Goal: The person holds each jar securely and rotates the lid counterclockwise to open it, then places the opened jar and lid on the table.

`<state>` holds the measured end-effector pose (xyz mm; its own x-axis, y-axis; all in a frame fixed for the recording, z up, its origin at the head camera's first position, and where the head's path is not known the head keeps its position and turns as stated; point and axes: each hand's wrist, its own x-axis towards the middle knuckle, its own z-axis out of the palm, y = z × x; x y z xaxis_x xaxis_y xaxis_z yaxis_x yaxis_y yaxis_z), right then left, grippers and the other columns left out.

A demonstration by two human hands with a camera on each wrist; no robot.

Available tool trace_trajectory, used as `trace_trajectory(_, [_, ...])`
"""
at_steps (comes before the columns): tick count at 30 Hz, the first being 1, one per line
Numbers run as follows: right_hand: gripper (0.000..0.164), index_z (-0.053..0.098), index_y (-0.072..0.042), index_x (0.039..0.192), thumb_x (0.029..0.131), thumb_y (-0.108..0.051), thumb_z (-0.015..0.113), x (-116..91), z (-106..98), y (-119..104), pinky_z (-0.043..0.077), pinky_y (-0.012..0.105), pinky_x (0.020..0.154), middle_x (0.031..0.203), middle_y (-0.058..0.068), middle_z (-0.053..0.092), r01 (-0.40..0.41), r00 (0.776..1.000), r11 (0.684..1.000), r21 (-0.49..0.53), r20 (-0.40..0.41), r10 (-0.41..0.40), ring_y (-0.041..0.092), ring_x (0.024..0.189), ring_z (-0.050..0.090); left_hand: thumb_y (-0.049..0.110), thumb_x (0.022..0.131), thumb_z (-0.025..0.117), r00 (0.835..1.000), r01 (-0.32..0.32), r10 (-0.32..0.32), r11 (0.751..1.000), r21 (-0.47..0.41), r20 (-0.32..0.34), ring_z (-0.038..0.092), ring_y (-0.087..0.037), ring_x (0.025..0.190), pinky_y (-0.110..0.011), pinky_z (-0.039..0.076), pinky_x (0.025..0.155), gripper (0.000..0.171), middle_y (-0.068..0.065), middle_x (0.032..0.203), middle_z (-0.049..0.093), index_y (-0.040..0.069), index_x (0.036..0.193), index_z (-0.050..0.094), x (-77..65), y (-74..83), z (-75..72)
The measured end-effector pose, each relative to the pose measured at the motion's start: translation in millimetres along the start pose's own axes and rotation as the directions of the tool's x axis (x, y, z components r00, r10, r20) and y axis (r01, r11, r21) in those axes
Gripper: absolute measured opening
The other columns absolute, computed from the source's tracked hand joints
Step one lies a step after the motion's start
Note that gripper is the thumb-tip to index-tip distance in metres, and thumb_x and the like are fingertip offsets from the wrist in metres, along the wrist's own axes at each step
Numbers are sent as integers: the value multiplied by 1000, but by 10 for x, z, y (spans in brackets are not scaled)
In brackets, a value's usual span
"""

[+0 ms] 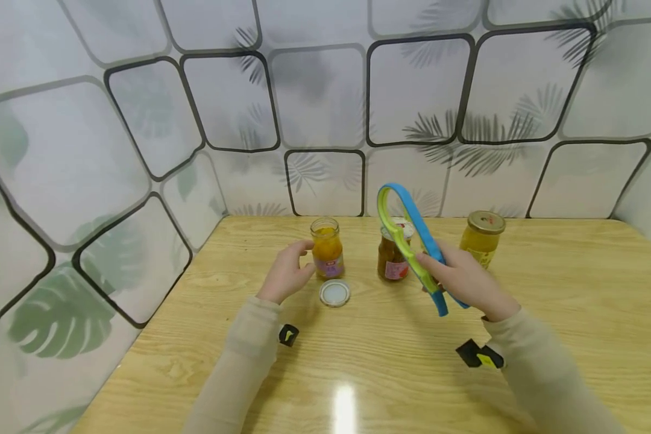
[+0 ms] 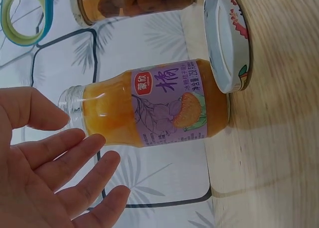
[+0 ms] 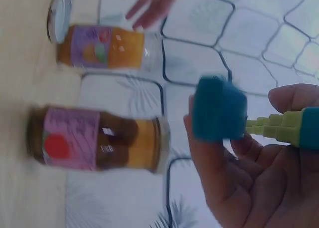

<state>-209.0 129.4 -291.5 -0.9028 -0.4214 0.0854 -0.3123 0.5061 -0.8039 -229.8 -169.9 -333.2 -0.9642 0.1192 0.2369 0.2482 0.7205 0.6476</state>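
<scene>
An uncapped glass jar of orange fruit with a purple label stands upright on the table. My left hand is beside it, thumb and fingers apart and loosely bent; in the left wrist view the fingertips come close to the jar's neck without gripping it. In front of the jar lies its white lid, inner side up. My right hand grips the handles of a blue and green jar opener, its looped end raised. Behind the opener stands a capped jar of dark fruit with a pink label.
A capped jar of yellow contents stands farther right, partly behind my right hand. The wooden table meets a patterned wall covering along its back edge and left side.
</scene>
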Motion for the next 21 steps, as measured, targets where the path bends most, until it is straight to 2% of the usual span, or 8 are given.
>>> trace_trajectory(3, [46, 42, 0, 106, 93, -44, 41, -28, -140, 27, 44, 36, 53, 77, 9, 55, -35, 995, 992, -120, -95, 24, 20, 63, 53, 8, 82, 55, 1000, -10, 10, 1000, 3, 1, 48, -30, 112, -41, 39, 93, 42, -17, 125, 51, -2, 123, 49, -4, 8, 11])
trace_trajectory(8, [54, 39, 0, 107, 90, -51, 42, -69, -313, 75, 42, 35, 50, 76, 11, 51, -98, 983, 977, -190, -170, 66, 22, 58, 48, 12, 82, 56, 1000, -1, 1, 1000, 10, -1, 50, -29, 110, -41, 41, 90, 40, -15, 123, 53, 0, 120, 51, -18, 29, 32])
trace_trajectory(15, [64, 37, 3, 115, 88, -55, 42, -67, -421, 115, 42, 34, 51, 89, 17, 53, -147, 975, 955, -258, -199, 96, 23, 63, 49, 14, 81, 55, 999, -9, 8, 1000, 28, 33, 54, -29, 102, -40, 44, 85, 33, -14, 110, 58, 0, 110, 56, -23, 124, 98])
trace_trajectory(21, [66, 37, 3, 118, 87, -55, 45, -59, -434, 132, 41, 33, 53, 99, 22, 53, -168, 973, 950, -262, -201, 117, 24, 68, 50, 16, 83, 55, 995, -68, 72, 996, -54, 74, 56, -29, 99, -35, 45, 84, 33, -16, 110, 58, -3, 111, 55, 54, 262, 266])
